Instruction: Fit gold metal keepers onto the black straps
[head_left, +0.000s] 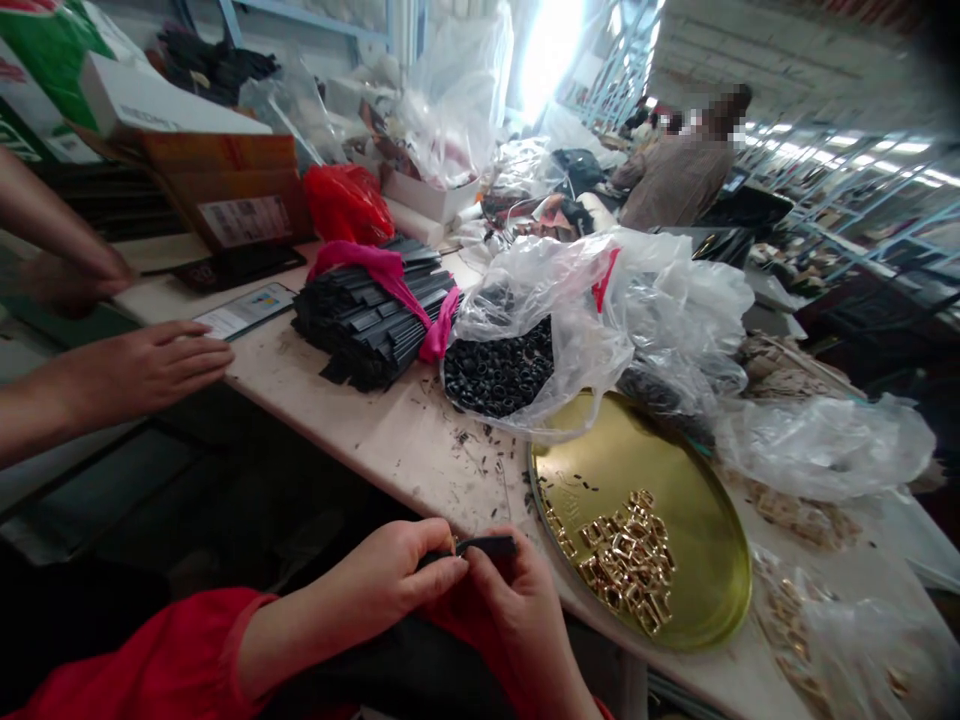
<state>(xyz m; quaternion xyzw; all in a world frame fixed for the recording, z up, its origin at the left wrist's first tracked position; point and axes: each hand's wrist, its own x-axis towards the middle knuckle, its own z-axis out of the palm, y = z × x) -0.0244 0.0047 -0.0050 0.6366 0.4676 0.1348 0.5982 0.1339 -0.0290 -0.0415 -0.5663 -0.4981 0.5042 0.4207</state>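
Note:
My left hand (401, 572) and my right hand (517, 595) meet low in front of me, just off the table edge. Both pinch a short black strap (491, 545); its flat end sticks out over my right fingers. A speck of gold metal shows at my left fingertips, too small to make out fully. To the right, a round gold tray (694, 540) carries a heap of gold buckles (634, 560). Behind it, a clear plastic bag (592, 365) lies open on many small black loops (499, 370). A bundle of black straps (367, 320) is tied with pink cloth (420, 315).
At the left, another person's hand (161, 365) rests by a phone (247, 310) on the table (360, 430); a blurred second hand (75, 280) is behind. A cardboard box (225, 185) and a red bag (349, 200) stand farther back. Plastic bags (825, 445) crowd the right side.

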